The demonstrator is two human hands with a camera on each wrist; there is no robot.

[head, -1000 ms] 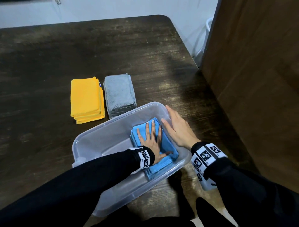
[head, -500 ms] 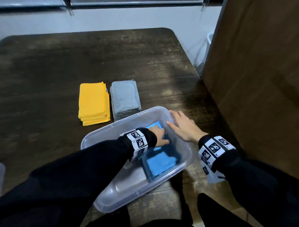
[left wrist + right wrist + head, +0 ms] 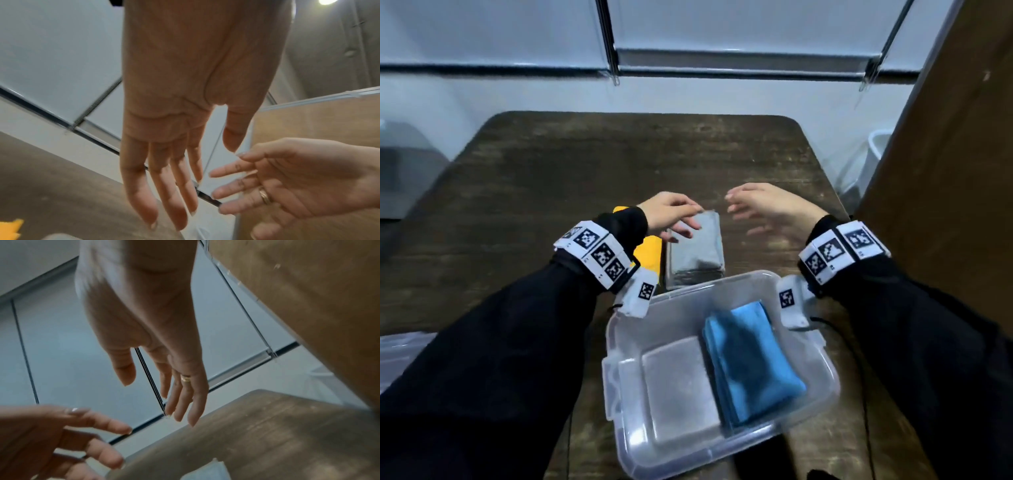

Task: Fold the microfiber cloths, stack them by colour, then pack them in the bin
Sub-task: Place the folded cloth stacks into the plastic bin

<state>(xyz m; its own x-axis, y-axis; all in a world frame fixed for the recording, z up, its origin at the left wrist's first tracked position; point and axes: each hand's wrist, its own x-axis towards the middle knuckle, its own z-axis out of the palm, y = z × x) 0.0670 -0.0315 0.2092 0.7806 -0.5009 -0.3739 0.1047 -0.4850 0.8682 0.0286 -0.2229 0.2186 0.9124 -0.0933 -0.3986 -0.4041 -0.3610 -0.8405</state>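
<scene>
The clear plastic bin (image 3: 722, 373) has bare floor on its left half; the blue cloths (image 3: 751, 359) fill the right half. Behind the bin the grey cloths (image 3: 697, 251) sit just beside the yellow cloths (image 3: 649, 257). The far table (image 3: 619, 164) is bare wood. A brown panel (image 3: 955, 171) blocks the right side.
</scene>
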